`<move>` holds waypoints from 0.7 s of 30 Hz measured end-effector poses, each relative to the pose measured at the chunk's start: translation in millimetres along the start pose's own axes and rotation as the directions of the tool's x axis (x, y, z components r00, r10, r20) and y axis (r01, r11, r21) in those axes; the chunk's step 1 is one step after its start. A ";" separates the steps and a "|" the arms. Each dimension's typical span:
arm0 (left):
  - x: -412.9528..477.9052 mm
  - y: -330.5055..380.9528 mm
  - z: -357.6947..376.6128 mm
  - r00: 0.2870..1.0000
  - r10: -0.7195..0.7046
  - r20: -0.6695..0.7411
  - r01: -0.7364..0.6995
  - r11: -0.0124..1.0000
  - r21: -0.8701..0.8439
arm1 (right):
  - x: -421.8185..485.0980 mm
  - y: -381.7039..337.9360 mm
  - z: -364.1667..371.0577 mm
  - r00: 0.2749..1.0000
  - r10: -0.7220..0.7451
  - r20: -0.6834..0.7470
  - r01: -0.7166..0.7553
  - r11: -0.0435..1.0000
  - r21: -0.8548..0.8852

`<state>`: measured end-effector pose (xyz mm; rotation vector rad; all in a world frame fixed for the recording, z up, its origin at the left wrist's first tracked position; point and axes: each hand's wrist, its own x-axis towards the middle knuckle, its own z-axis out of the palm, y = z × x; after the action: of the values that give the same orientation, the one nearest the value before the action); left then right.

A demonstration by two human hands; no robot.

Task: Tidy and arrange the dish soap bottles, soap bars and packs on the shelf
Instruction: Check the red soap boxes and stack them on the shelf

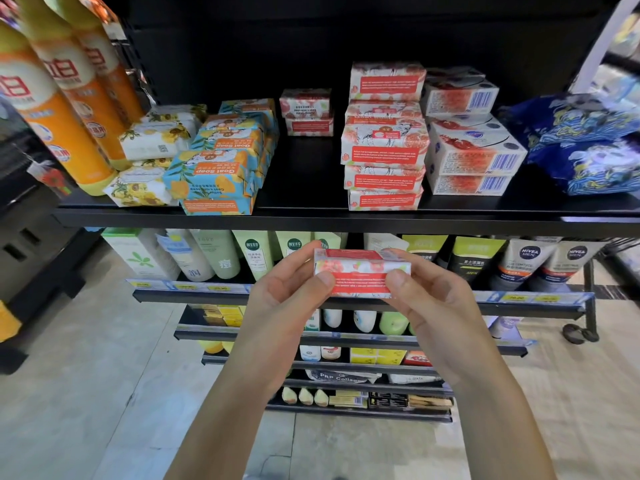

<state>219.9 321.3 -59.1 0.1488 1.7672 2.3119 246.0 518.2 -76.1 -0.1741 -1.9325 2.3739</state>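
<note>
Black metal shelf [311,216] holds the lot. Orange dish soap bottles [52,109] stand far left, leaning; probably heavy with a slick label, so grab mid-body with a full wrap. Blue packs [581,143] are slumped far right; they look soft, so support them from below. The red-and-white stack [384,150] sits right of centre, uneven, with the goat soap stack [221,168] left of centre and a bare gap between them.

The soap bar [360,271] is off the shelf, held near, below the front edge and level with the lower row. The left hand [287,289] pinches its left end and the right hand [426,296] its right end, thumbs on the near face and fingers behind. It's likely light, a rigid block in paper wrap with corners that dent. Hold by the short ends and set it down on the flat face.
</note>
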 end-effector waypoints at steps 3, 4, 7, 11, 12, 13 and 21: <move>1.2 1.6 -1.1 1.000 -0.016 0.016 0.016 1.000 -0.004 | -0.1 -1.2 -1.2 0.999 -0.044 0.029 0.043 0.998 0.038; 1.5 2.0 -1.6 0.999 -0.023 0.024 0.023 1.000 -0.011 | 0.1 -1.1 -1.9 0.997 -0.062 0.051 0.060 0.997 0.041; 1.4 0.8 -2.9 0.998 -0.049 0.026 0.049 0.998 -0.026 | 0.1 -0.4 -2.9 0.990 -0.100 0.102 0.097 0.995 0.033; 2.1 -1.5 -3.1 0.998 -0.064 -0.003 0.064 0.997 -0.041 | 0.4 2.2 -3.5 0.982 -0.133 0.136 0.130 0.991 0.031; 2.4 -1.8 -3.5 0.998 -0.064 0.002 0.064 0.998 -0.029 | 0.6 3.0 -3.9 0.980 -0.137 0.146 0.134 0.990 0.033; 2.5 -2.0 -3.9 0.998 -0.065 0.006 0.065 0.998 -0.019 | 0.4 3.5 -4.3 0.978 -0.140 0.156 0.136 0.990 0.036; 4.8 -4.7 -10.3 0.999 -0.050 -0.017 0.050 0.999 0.015 | -2.7 1.5 -0.6 0.983 -0.086 0.160 0.095 0.995 -0.045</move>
<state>213.6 313.9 -66.7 0.0874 1.7757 2.2717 248.8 518.1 -77.5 0.1000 -2.0232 2.3448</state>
